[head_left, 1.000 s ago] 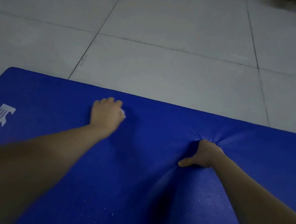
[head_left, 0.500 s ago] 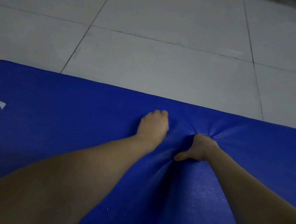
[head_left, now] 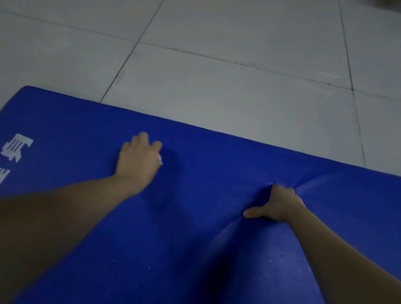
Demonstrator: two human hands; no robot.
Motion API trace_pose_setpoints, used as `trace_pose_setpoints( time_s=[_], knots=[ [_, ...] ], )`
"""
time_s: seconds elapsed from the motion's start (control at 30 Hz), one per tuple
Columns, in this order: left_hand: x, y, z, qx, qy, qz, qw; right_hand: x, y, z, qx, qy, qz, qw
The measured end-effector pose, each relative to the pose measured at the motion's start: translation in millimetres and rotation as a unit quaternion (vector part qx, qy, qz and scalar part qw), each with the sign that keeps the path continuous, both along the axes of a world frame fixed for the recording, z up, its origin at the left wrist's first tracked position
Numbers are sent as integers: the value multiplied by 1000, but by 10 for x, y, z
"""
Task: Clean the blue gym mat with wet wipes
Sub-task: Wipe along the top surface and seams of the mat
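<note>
The blue gym mat (head_left: 180,240) lay flat on the tiled floor (head_left: 230,91), its far edge toward 12 o'clock, and both hands were down on it, well apart. The left hand (head_left: 137,160) pressed on the mat with fingers curled over a wet wipe (head_left: 159,160), of which only a white scrap showed at the hand's 3 o'clock side. At its 4 o'clock the right hand (head_left: 276,206) dug curled fingers into the cover, which was dented and creased around them, thumb lying out toward 9 o'clock. White lettering (head_left: 14,148) sat at 9 o'clock of the left hand.
</note>
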State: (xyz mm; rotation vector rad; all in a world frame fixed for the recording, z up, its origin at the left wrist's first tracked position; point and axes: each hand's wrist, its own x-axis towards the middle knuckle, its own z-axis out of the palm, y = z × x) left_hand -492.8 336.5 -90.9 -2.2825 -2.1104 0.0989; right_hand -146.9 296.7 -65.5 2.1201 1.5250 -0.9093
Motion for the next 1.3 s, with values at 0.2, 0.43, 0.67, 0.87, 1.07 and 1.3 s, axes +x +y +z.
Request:
trace_pose_setpoints(
  time_s=[0.2, 0.43, 0.67, 0.87, 1.07, 1.3],
  knots=[
    [13, -114, 83, -60, -128, 128, 982, -316, -465, 77, -71, -4, 35, 997],
    [1039, -266, 129, -85, -264, 75, 958, -397, -445, 49, -60, -19, 50, 997],
    [2005, -625, 113, -131, -269, -96, 949, -437, -411, 39, -37, -13, 92, 995],
    [1132, -453, 158, -121, -217, -73, 966, -399, -422, 33, -29, -10, 81, 996],
    [-66, -442, 162, -85, -169, 84, 978, -384, -444, 66, -36, -7, 76, 996],
    [373, -599, 120, -72, -223, 95, 967, -376, -448, 10, -20, -18, 69, 997]
  ],
)
